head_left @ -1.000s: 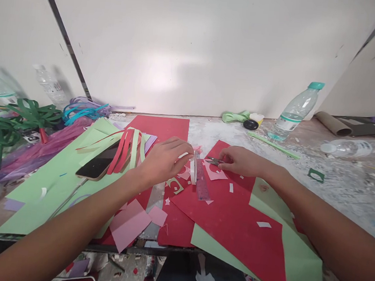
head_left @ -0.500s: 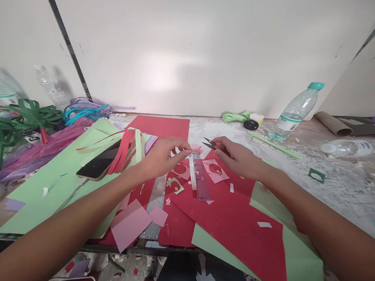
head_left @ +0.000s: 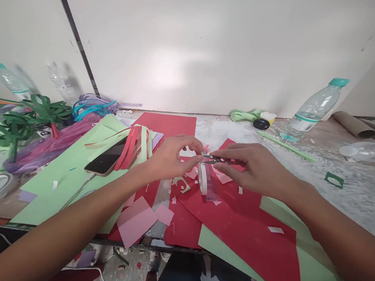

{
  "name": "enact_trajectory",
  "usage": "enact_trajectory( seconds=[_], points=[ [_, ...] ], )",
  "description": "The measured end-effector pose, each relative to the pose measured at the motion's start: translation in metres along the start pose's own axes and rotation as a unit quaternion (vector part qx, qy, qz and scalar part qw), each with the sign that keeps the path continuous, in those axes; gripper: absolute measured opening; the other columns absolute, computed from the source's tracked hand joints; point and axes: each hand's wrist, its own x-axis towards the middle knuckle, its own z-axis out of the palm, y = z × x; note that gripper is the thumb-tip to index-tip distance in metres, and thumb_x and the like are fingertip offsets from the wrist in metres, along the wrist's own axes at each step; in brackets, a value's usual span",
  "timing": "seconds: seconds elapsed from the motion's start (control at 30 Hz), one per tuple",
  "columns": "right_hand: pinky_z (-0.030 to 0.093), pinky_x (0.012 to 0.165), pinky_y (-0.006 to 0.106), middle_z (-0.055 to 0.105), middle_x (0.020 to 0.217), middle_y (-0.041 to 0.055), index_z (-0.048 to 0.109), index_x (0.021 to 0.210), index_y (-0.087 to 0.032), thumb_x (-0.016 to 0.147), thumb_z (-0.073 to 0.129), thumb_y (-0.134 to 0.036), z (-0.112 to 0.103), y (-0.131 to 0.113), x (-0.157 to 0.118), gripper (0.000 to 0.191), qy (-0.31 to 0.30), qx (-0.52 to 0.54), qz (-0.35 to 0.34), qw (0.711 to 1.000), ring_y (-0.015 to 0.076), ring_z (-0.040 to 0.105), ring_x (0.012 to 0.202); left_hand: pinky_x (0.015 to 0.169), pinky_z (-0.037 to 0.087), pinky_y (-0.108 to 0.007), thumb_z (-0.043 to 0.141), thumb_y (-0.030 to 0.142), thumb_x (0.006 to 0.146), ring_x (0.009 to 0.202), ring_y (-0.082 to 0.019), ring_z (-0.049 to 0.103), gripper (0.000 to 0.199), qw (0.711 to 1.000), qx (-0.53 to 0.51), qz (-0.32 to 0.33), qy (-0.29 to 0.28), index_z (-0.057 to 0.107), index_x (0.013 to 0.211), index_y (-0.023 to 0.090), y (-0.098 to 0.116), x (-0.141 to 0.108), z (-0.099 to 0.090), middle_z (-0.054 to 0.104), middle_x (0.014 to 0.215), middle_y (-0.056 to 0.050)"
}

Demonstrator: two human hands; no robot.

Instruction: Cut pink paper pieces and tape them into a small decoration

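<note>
My left hand is closed in a pinch on the end of some white tape. A narrow roll of that tape hangs edge-on below the fingertips. My right hand grips small dark scissors, their blades pointing left and lying right at the left fingertips. Whether the blades touch the tape cannot be made out. Behind the roll, a clear purplish ruler lies on red paper. Pink paper scraps and a pale green cut-out lie around it.
On the left, a phone and red and green strips rest on green paper. Pink squares lie near the front edge. A water bottle stands back right, with a cardboard tube beyond it.
My right hand has moved left, bringing the scissors up to the left fingertips. My left hand still pinches the tape. The whole view has shifted slightly.
</note>
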Motion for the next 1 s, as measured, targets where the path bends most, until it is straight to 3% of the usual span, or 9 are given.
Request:
enact_trajectory(
  seconds=[0.33, 1.0],
  points=[
    [0.035, 0.055, 0.027, 0.069, 0.074, 0.0028, 0.072, 0.102, -0.030, 0.089, 0.047, -0.041, -0.0028, -0.0069, -0.0028, 0.030, 0.011, -0.098, -0.043, 0.994, 0.0154, 0.059, 0.061, 0.075, 0.048, -0.031, 0.057, 0.026, 0.082, 0.085, -0.016, 0.060, 0.009, 0.999, 0.009, 0.032, -0.006, 0.063, 0.085, 0.020, 0.0008, 0.0002, 0.0011, 0.069, 0.084, -0.002],
    [0.031, 0.053, 0.027, 0.067, 0.069, 0.0029, 0.073, 0.099, -0.029, 0.090, 0.045, -0.043, -0.0008, -0.0082, -0.0016, 0.032, 0.024, -0.101, -0.034, 0.994, 0.0157, 0.057, 0.059, 0.072, 0.047, -0.034, 0.056, 0.026, 0.081, 0.070, -0.017, 0.059, 0.015, 0.994, 0.078, 0.062, 0.037, 0.070, 0.076, 0.021, 0.0041, -0.0004, 0.0048, 0.072, 0.073, -0.001]
  ],
)
